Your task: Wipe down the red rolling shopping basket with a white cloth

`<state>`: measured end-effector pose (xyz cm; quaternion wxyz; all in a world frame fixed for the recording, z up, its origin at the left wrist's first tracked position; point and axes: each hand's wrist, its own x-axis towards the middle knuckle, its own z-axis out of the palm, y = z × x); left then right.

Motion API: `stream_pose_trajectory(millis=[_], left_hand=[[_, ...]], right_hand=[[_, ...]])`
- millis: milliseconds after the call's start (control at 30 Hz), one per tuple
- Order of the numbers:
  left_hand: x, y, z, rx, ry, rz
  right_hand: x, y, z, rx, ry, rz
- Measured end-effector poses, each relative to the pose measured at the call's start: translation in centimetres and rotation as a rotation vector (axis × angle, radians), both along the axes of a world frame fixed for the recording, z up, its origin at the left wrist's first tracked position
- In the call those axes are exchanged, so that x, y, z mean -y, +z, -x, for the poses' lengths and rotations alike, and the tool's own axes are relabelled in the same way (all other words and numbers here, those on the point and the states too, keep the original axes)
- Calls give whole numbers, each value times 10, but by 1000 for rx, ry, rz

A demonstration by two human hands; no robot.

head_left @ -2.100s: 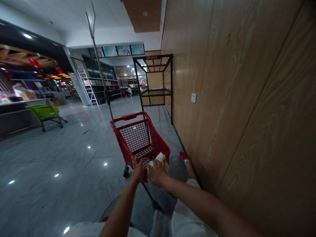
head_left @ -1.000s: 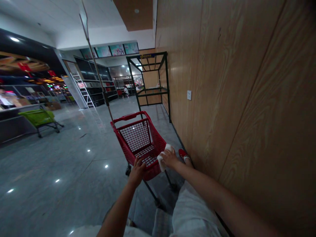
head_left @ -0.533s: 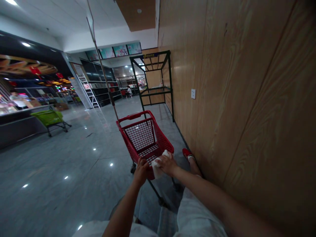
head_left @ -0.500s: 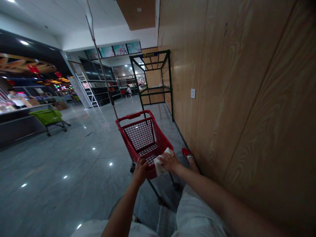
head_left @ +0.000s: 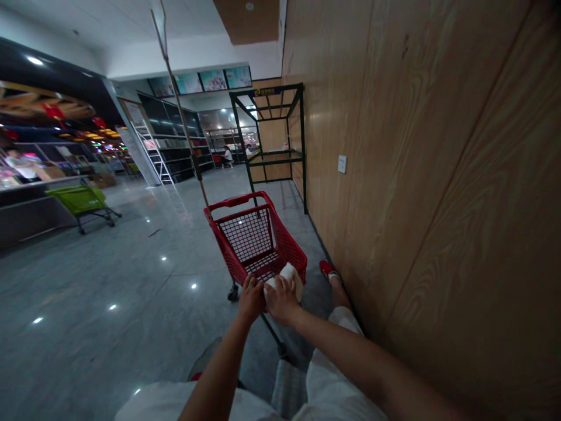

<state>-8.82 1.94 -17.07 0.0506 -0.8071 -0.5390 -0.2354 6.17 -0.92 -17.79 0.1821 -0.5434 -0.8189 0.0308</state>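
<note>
The left hand (head_left: 251,299) is clamped over the near rim of the red cart (head_left: 288,248); the right hand (head_left: 281,301), just beside it, is clamped on a white cloth (head_left: 288,271). The cloth lies under the right fingers at the same rim, its bunched part projecting beyond the fingertips. The cart stands on the grey floor (head_left: 144,316), its basket extending forward from both hands, near the wooden wall (head_left: 394,146).
</note>
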Motion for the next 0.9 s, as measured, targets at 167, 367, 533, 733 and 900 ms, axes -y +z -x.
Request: stream_pose_trajectory(millis=[167, 367, 533, 733, 900], left_hand=[[0, -5, 10, 23, -63, -10], [-1, -11, 9, 83, -63, -43], [0, -14, 2, 95, -54, -46], [0, -17, 0, 64, -69, -26], [3, -17, 8, 74, -175, -29]], right_hand=[[-24, 7, -58, 63, 174, -79], [-46, 21, -103, 104, 16, -114], [-25, 8, -48, 78, -42, -160], [-6, -15, 11, -35, -21, -242], [-27, -11, -51, 44, 203, -263]])
